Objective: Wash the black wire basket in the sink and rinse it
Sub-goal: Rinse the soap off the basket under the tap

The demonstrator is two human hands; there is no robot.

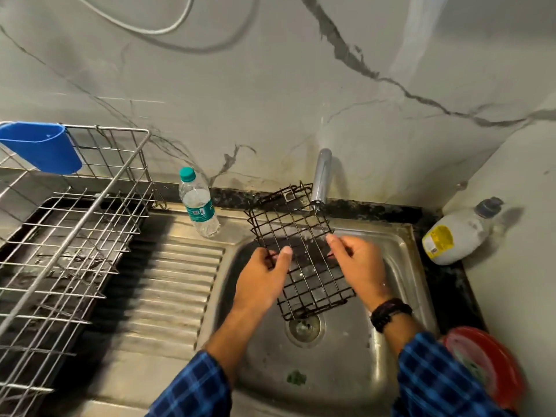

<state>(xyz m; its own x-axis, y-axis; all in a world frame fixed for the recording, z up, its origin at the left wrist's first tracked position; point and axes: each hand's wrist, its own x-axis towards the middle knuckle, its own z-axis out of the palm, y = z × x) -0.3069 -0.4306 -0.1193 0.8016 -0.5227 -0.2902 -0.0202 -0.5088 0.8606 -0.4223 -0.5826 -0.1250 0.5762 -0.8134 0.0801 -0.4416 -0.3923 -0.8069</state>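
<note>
"Two hands on the item, confirm?" the desk asks.

"Confirmed on my remote feed. The black wire basket (302, 231) is held tilted over the sink (400, 239). Its far end sits just beneath the tap (321, 179) and its near end above the drain (304, 328). The left hand (264, 275) grips the basket's left edge, fingers curled round the wires, thumb on top. The right hand (358, 266) pinches the right edge between thumb and fingers."

"Task progress?"

"I judge it early in the wash. The basket is positioned under the tap, so that step is done. The spout region is blurred; there may be a thin stream, but I cannot confirm water flow. No foam or sponge shows on the basket. A white bottle (460, 233), probably detergent, lies on the counter to the right, well apart from both hands. Remaining, by my estimate: scrubbing the wires, then a full rinse."

"Surroundings?"

"A water bottle (198, 203) stands near the basin's far left corner. A dish rack (75, 236) with a blue cup (42, 145) is further left, and a red plate (481, 365) is at near right."
</note>
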